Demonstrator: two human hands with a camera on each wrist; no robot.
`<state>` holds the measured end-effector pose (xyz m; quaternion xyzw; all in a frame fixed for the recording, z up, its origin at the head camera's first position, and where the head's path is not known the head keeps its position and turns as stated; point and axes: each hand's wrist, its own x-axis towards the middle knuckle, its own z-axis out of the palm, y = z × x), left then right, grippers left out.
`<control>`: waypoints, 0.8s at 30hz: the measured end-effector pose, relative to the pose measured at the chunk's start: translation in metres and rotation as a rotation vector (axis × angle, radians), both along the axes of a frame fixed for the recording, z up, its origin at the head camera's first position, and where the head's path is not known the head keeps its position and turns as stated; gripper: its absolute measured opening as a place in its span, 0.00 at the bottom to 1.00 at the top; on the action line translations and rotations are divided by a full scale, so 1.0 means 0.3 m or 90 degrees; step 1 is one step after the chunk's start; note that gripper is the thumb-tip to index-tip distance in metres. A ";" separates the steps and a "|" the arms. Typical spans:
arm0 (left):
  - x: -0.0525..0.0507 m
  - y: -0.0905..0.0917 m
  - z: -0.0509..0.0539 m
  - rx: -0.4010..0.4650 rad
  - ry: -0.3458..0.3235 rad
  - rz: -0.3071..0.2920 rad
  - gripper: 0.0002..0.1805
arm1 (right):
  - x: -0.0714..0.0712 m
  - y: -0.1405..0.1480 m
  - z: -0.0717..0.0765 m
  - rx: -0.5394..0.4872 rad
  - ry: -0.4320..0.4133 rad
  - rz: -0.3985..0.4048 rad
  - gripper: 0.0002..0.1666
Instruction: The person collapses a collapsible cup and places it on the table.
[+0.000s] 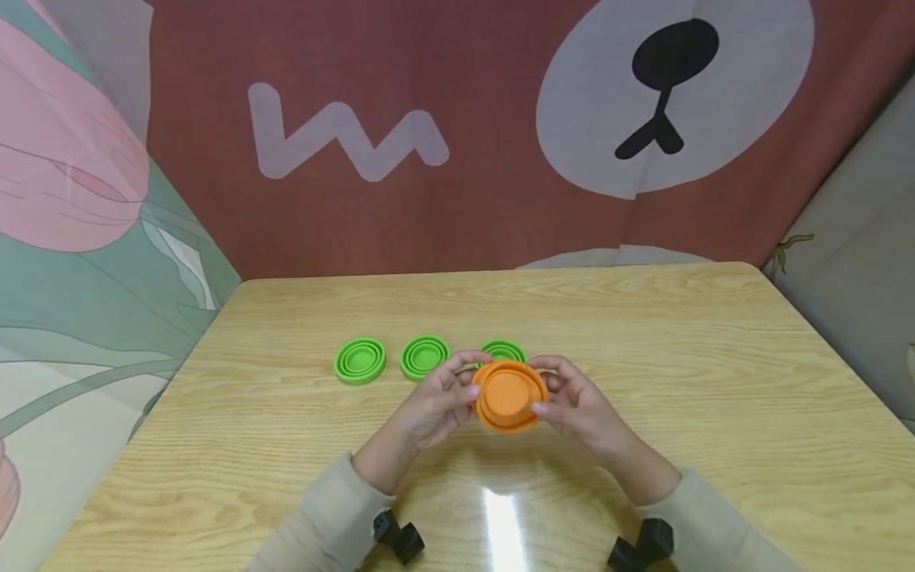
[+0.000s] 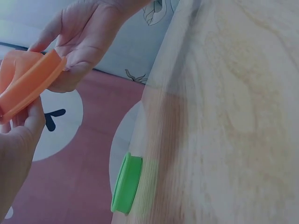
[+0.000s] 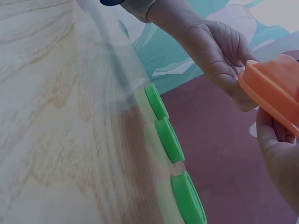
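Both hands hold an orange collapsible cup point(image 1: 509, 395) above the table, its centre facing up. My left hand point(image 1: 438, 403) pinches its left rim, thumb on top and fingers behind. At its right side my right hand point(image 1: 584, 411) pinches the rim, the thumb lying on the upper face. In the left wrist view the cup point(image 2: 32, 86) is tilted, with a bulging, uneven middle. Three flat green collapsible cups lie in a row behind: a left one point(image 1: 360, 361), a middle one point(image 1: 425, 357), and a right one point(image 1: 503, 349), partly hidden by the orange cup.
The wooden table point(image 1: 679, 342) reaches back to a brown cloth point(image 1: 429, 214) with a bear print. A floral cloth point(image 1: 71, 318) hangs at the left and a grey one at the right. Black mounts sit at both wrists.
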<state>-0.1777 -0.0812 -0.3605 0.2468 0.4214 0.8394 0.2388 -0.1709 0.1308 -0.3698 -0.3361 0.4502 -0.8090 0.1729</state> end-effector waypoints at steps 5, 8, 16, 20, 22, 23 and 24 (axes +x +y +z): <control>0.005 -0.002 -0.002 -0.005 0.002 0.025 0.15 | 0.001 -0.005 0.013 0.003 -0.005 -0.003 0.23; 0.007 -0.002 -0.003 -0.010 0.006 0.035 0.15 | 0.003 -0.005 0.017 0.008 -0.010 -0.011 0.23; 0.008 0.002 -0.003 -0.043 0.032 0.049 0.17 | 0.005 -0.006 0.015 0.048 0.001 -0.062 0.22; 0.008 0.005 -0.005 -0.056 0.032 0.060 0.18 | 0.007 -0.011 0.017 0.098 0.012 -0.119 0.21; 0.010 0.007 -0.004 -0.063 0.027 0.066 0.19 | 0.007 -0.014 0.019 0.120 0.020 -0.145 0.20; 0.010 0.007 -0.004 -0.066 0.026 0.069 0.19 | 0.006 -0.015 0.020 0.125 0.023 -0.152 0.20; 0.010 0.007 -0.004 -0.068 0.025 0.072 0.19 | 0.005 -0.015 0.019 0.123 0.023 -0.153 0.19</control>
